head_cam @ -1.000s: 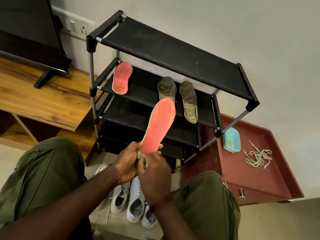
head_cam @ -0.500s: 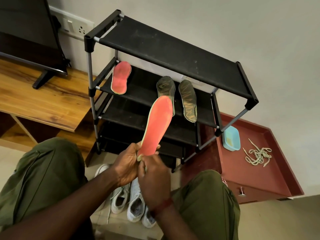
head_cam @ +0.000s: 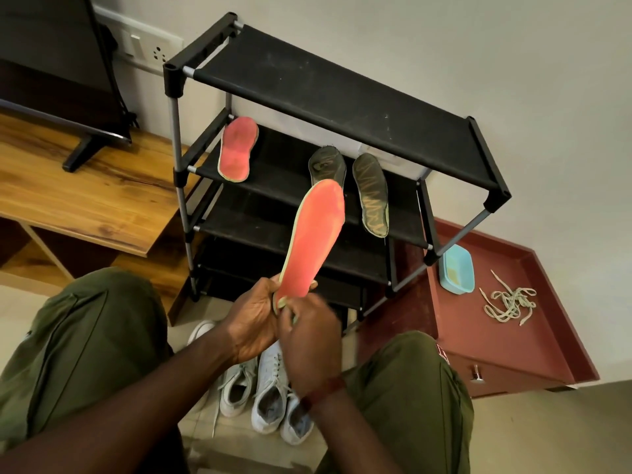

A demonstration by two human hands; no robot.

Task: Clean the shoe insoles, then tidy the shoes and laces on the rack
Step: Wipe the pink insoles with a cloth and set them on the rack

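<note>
Right hand (head_cam: 309, 340) shifted; left hand (head_cam: 254, 323) holds insole (head_cam: 313, 239).

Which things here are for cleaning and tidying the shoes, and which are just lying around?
For the job: held red insole, second red insole, two dark insoles, white shoes, laces, rack.
Just lying about: television, wall socket, wooden table, red cabinet; blue tub unclear.

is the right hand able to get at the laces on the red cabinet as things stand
Probably yes: the laces lie uncovered on the red cabinet, on the side of the right hand. But that hand grips the held insole with the left hand and must let go first.
</note>
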